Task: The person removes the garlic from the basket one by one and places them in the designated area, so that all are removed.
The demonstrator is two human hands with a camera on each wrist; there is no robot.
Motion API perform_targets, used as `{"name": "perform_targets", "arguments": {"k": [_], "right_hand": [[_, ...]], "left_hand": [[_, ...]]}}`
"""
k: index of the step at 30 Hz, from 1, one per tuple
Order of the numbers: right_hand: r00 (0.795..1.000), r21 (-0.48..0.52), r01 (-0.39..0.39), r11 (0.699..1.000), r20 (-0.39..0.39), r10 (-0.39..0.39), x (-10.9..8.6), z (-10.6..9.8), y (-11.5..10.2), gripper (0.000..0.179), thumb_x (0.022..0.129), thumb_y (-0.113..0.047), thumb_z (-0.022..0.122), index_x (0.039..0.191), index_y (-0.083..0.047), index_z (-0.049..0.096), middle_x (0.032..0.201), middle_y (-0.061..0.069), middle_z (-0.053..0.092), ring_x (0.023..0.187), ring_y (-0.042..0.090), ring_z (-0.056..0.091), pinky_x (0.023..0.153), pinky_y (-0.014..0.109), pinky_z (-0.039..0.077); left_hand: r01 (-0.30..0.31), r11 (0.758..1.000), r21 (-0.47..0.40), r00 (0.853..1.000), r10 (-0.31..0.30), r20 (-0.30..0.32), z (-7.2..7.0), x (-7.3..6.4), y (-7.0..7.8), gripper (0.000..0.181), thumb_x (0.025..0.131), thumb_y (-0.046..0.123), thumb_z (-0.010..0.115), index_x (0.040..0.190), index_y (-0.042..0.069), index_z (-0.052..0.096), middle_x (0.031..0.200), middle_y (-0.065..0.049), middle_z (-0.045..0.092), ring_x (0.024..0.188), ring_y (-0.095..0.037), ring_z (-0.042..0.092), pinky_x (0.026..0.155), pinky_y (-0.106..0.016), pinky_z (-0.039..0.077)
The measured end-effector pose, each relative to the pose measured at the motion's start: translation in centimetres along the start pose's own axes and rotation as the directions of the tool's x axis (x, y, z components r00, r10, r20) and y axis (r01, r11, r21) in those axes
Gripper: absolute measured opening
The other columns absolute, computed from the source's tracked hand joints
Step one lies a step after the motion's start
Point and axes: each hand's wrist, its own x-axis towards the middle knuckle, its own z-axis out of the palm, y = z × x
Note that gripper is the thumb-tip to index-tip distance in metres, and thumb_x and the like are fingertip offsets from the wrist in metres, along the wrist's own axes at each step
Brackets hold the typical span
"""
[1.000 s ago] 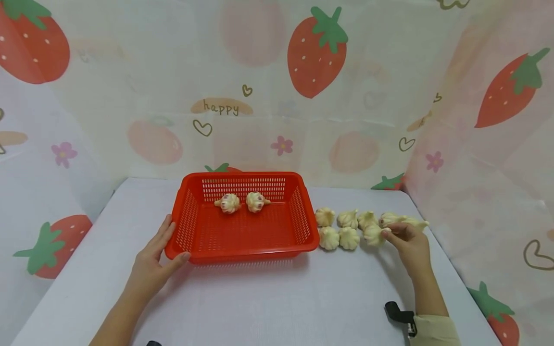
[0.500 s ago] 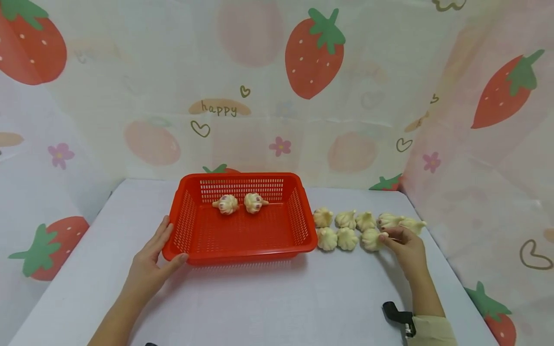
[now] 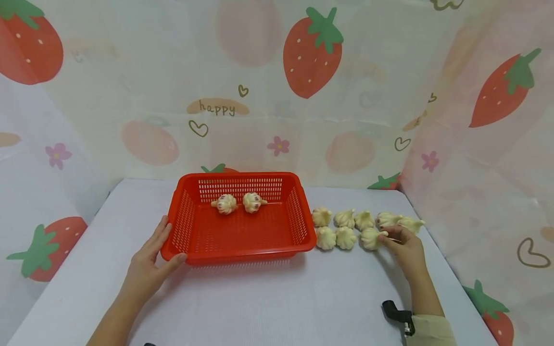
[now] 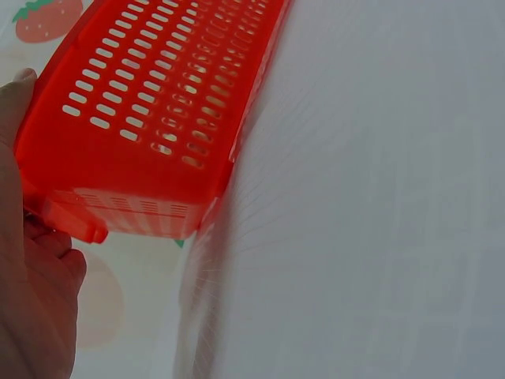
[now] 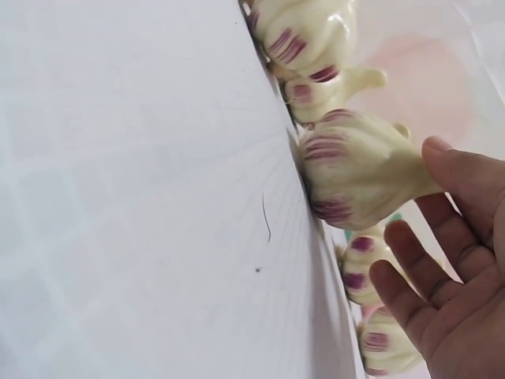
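Note:
In the head view my left hand (image 3: pixel 147 269) holds the left end of the red plastic basket (image 3: pixel 242 257). The left wrist view has its thumb (image 4: pixel 17 99) on the rim and the fingers (image 4: pixel 59 257) underneath. With thumb and fingers, my right hand (image 3: pixel 407 247) pinches the stem of a garlic bulb (image 3: pixel 370 239). That bulb (image 5: pixel 359 170) has purple streaks and sits at the tabletop, at the right end of the front row. Two garlic bulbs (image 3: pixel 226 203) lie inside the basket at its back.
Right of the basket, several garlic bulbs (image 3: pixel 345 238) stand in two rows on the white table (image 3: pixel 277 302). Two more bulbs (image 3: pixel 410 224) lie just behind my right hand. A strawberry-print cloth (image 3: pixel 259 134) hangs behind and beside the table.
My right hand has lowered the pinched garlic bulb slightly to the tabletop, and still pinches its stem. The left hand stays on the basket. The head view has shifted a little.

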Motion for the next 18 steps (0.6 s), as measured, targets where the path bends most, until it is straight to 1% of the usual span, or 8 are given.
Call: {"name": "perform_targets", "arguments": {"k": [6, 10, 18], "right_hand": [[1.000, 0.020, 0.013, 1.000, -0.009, -0.013, -0.03, -0.02, -0.16, 0.047, 0.088, -0.020, 0.083, 0.125, 0.004, 0.066, 0.101, -0.023, 0.070, 0.094, -0.009, 0.062, 0.079, 0.008, 0.050], [1.000, 0.036, 0.011, 0.999, -0.013, -0.011, -0.01, -0.07, -0.04, 0.047, 0.089, -0.019, 0.083, 0.126, 0.004, 0.066, 0.101, -0.023, 0.070, 0.093, -0.009, 0.062, 0.079, 0.009, 0.050], [1.000, 0.021, -0.001, 1.000, -0.023, 0.002, 0.13, -0.21, 0.24, 0.048, 0.089, -0.020, 0.082, 0.127, 0.003, 0.066, 0.099, -0.027, 0.068, 0.094, -0.010, 0.062, 0.079, 0.008, 0.049]], "left_hand": [[-0.009, 1.000, -0.020, 1.000, 0.009, -0.006, -0.06, -0.07, 0.14, 0.087, 0.087, 0.023, 0.084, 0.160, 0.014, 0.036, 0.168, -0.002, 0.030, 0.151, 0.004, 0.023, 0.101, 0.002, 0.026], [0.001, 1.000, -0.022, 1.000, -0.001, 0.001, -0.07, -0.10, 0.20, 0.087, 0.087, 0.024, 0.083, 0.160, 0.016, 0.035, 0.168, -0.001, 0.029, 0.151, 0.005, 0.023, 0.100, 0.003, 0.027], [0.017, 1.000, -0.007, 1.000, -0.017, 0.012, -0.09, -0.03, 0.26, 0.088, 0.089, 0.027, 0.082, 0.161, 0.020, 0.033, 0.169, 0.001, 0.028, 0.154, -0.007, 0.026, 0.098, 0.002, 0.028]]}}
